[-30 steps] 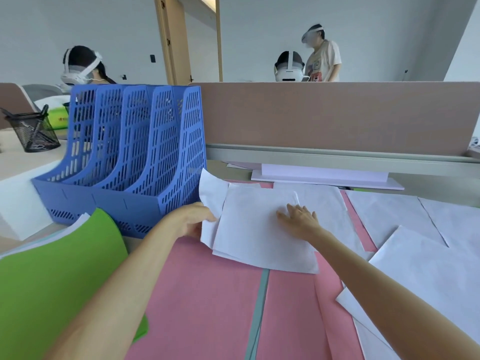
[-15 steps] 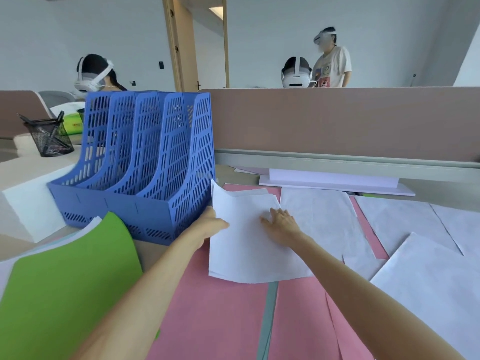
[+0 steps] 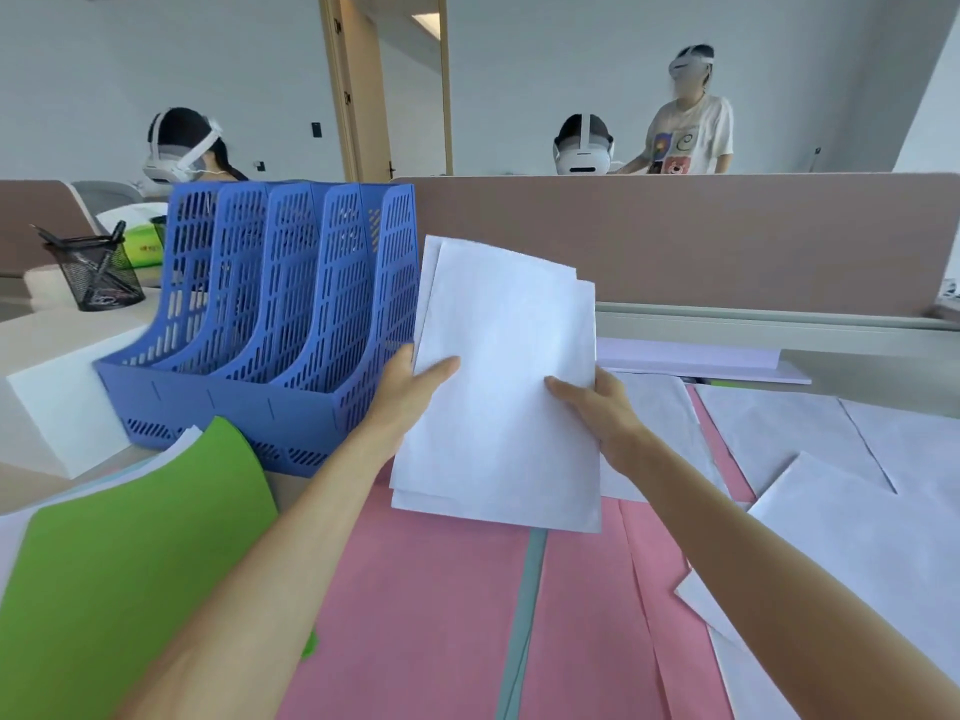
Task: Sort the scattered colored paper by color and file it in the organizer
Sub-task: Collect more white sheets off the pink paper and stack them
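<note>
White paper stack (image 3: 498, 397), gripped at its side edges by left hand (image 3: 410, 392) and right hand (image 3: 605, 415), stands upright beside the blue organizer (image 3: 270, 324)

Organizer (image 3: 270, 324) stands left of held sheets (image 3: 504, 387), before partition (image 3: 727, 241).

All that shows of us is two arms and two hands; our left forearm (image 3: 270, 563) and our right forearm (image 3: 753, 553) are bare along their whole visible length, slim and smooth; both wrists are bare as well; our left hand (image 3: 410, 394) shows its back and, of its fingers, only the thumb (image 3: 439, 367); our right hand (image 3: 605, 413) likewise shows its back and thumb; the nails are too blurred to describe; whatever we wear above the elbows lies beyond the frame, so we cannot tell.
</note>
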A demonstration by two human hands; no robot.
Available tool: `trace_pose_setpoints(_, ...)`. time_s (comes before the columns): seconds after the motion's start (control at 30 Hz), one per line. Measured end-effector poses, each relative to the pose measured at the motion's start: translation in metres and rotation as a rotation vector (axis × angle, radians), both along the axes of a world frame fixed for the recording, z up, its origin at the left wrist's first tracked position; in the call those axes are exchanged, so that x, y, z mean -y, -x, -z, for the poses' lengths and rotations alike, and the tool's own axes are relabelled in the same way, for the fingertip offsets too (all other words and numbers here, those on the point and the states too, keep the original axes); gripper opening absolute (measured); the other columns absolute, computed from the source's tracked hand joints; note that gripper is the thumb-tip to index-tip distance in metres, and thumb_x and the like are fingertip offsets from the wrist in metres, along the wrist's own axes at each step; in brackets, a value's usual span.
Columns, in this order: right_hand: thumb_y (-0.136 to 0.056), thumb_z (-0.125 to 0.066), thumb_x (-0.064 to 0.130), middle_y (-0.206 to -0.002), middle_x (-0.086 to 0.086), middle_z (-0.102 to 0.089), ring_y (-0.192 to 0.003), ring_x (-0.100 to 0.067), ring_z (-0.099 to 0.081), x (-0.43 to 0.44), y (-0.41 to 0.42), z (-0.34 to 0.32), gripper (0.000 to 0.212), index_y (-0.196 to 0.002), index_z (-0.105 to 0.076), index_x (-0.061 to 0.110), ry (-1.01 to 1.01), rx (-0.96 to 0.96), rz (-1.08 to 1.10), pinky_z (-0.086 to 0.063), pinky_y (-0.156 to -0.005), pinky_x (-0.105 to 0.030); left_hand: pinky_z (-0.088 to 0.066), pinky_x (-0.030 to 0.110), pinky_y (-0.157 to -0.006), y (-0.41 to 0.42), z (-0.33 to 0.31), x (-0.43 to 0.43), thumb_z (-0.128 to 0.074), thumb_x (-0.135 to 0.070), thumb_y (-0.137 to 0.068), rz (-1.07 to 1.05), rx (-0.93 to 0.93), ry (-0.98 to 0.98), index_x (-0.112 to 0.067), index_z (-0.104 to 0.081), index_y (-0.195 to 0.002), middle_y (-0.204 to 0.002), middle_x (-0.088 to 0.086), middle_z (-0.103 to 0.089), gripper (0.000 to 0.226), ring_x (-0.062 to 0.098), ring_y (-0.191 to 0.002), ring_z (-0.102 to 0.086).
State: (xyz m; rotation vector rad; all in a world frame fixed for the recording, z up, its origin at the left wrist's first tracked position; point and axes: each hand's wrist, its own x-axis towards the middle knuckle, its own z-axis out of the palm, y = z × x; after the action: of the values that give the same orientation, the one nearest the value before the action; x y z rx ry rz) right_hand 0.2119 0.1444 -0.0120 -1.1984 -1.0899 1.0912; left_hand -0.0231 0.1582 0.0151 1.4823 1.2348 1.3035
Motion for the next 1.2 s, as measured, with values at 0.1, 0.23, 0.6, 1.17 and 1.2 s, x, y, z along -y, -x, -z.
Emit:
trace_pose_setpoints(0.1,-0.081,-0.074,0.021,-0.100,-0.006,-0.073,-0.086,-0.023,-0.071,0.007,-0.024,-0.003,0.033,-0.109,-0.066,0.007,0.014,0.061,0.125,-0.059,-0.076,-0.036,-0.042,0.024,-0.076,-0.026,0.010,-0.003,-0.058,-0.044,-0.090,0.002,-0.049,0.085,-0.010,-0.056,-0.114,-0.100,-0.007,-0.058,0.042,0.012,-0.094,-0.057)
trace_pose_setpoints(0.23,-0.079,-0.072,0.030,-0.095,-0.012,-0.073,-0.078,-0.026,-0.070,0.015,-0.069,0.006,0.027,-0.095,-0.069,0.008,0.095,0.187,0.343,-0.059,-0.072,-0.040,-0.044,0.024,-0.075,-0.074,0.025,0.003,-0.054,-0.037,-0.094,0.153,-0.108,0.231,-0.017,-0.049,-0.120,-0.110,-0.002,-0.058,0.033,0.009,-0.090,-0.056)
trace_pose_setpoints(0.6,-0.067,-0.058,0.027,-0.112,-0.011,-0.058,-0.099,-0.033,-0.061,0.005,-0.106,0.024,0.060,-0.126,-0.051,0.016,0.387,0.524,0.401,-0.054,-0.087,-0.041,-0.040,0.023,-0.071,-0.123,0.034,-0.011,-0.057,-0.021,-0.092,0.180,-0.301,0.392,-0.011,-0.044,-0.127,-0.115,0.004,-0.048,0.039,0.019,-0.100,-0.046)
trace_pose_setpoints(1.17,-0.090,-0.048,-0.004,-0.112,-0.011,-0.063,-0.084,-0.020,-0.059,0.026,-0.065,-0.042,0.063,-0.146,-0.034,0.021,-0.007,-0.204,0.279,-0.051,-0.074,-0.028,-0.048,0.023,-0.062,-0.091,0.016,-0.003,-0.058,-0.011,-0.091,0.188,-0.005,0.479,-0.009,-0.047,-0.115,-0.093,0.009,-0.058,0.026,0.016,-0.071,-0.062)
trace_pose_setpoints(1.2,-0.090,-0.050,-0.004,-0.107,-0.012,-0.062,-0.084,-0.020,-0.057,0.027,-0.065,-0.046,0.062,-0.146,-0.035,0.021,0.004,-0.267,0.272,-0.050,-0.076,-0.028,-0.049,0.020,-0.054,-0.091,0.015,0.000,-0.056,-0.008,-0.092,0.229,0.056,0.509,-0.005,-0.053,-0.106,-0.084,0.011,-0.060,0.014,0.014,-0.060,-0.063)
